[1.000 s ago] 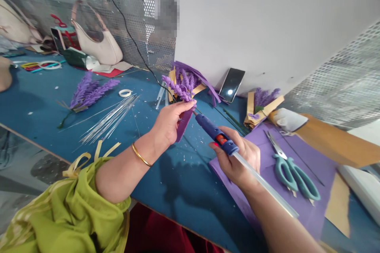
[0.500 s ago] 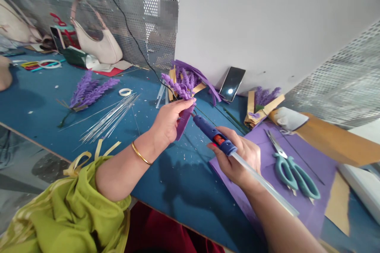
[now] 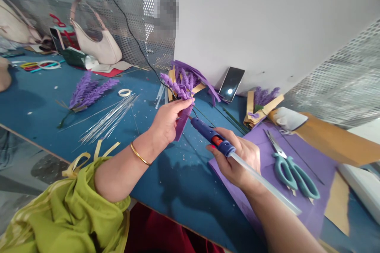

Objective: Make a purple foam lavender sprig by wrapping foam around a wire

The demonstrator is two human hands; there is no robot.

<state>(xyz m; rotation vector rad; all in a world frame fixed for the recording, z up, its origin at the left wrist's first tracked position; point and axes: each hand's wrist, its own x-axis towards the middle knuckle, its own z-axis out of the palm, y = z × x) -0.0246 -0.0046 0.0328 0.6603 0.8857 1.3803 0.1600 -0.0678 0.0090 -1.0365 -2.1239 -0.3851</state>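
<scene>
My left hand (image 3: 169, 120) pinches a purple strip (image 3: 181, 126) that hangs down below the fingers. Right above the fingertips are purple lavender-like flowers (image 3: 178, 87), partly overlapping more flowers behind, so I cannot tell which belong to the strip. My right hand (image 3: 240, 156) is wrapped round a blue glue gun (image 3: 204, 129) with a long clear glue stick (image 3: 264, 184) coming out of its back. The gun's nozzle points at the strip, close to its right edge; whether it touches I cannot tell.
Teal-handled scissors (image 3: 292, 170) lie on a purple sheet (image 3: 314, 209) at right. A phone (image 3: 232, 84) leans on a white board (image 3: 267, 27). Thin wires (image 3: 111, 120), a tape roll (image 3: 124, 92) and a purple flower bunch (image 3: 89, 91) lie left. A black cord (image 3: 130, 31) hangs behind.
The glue gun's nozzle has shifted slightly down and left along the purple strip. My left hand keeps its hold almost unmoved.
</scene>
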